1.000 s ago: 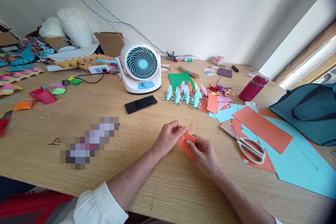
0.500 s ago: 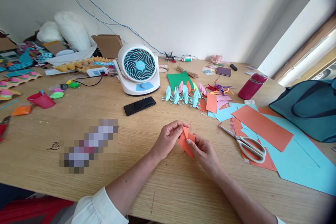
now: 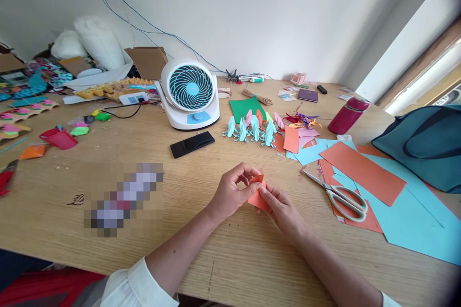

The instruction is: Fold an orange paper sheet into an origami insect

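A small folded piece of orange paper (image 3: 258, 200) is held between both hands above the wooden table (image 3: 194, 259). My left hand (image 3: 234, 192) pinches its upper part, the thumb lying across the fold. From the right, my right hand (image 3: 283, 206) grips the lower edge between thumb and fingers. Part of the paper is hidden by the fingers. Beyond the hands stand several light-blue folded paper figures (image 3: 255, 127), with a few pink and orange ones behind them. White-handled scissors (image 3: 347, 204) lie to the right on orange sheets.
A white fan (image 3: 190, 91) stands at the back, with a black phone (image 3: 192, 144) in front. Large blue sheets (image 3: 414, 230), an orange strip (image 3: 362, 170), a magenta bottle (image 3: 348, 115) and a teal bag (image 3: 425, 148) occupy the right. A pink bucket (image 3: 59, 137) is at left.
My left thumb has moved right, across the top of the orange paper, and its upper flap now stands up. My right hand keeps its grip. The view has shifted slightly.
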Demonstrator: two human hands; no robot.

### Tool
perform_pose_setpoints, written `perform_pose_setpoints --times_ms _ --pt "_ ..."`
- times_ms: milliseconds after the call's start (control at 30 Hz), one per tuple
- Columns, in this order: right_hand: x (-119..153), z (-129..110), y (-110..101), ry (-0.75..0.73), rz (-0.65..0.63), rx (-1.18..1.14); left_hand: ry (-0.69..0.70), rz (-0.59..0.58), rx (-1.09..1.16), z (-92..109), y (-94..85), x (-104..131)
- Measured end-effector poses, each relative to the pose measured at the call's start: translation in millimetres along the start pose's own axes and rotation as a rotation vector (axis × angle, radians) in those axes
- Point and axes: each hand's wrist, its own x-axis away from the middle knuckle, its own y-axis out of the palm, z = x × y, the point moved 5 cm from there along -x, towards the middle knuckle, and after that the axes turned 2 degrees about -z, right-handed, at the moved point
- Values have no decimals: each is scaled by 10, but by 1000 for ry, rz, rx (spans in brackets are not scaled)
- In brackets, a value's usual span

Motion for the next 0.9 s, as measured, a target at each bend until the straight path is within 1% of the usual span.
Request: perform_pose_setpoints --times_ms 233,367,533,900 --pt "-13 54 -8 18 7 -37 121 70 -235 98 -8 38" --pt "-24 73 -25 17 27 -12 177 77 -338 132 3 58" --pt "-40 92 -38 -30 37 -26 231 60 -365 163 17 75" --pt "-25 50 -41 -39 44 35 235 76 -388 185 18 91"
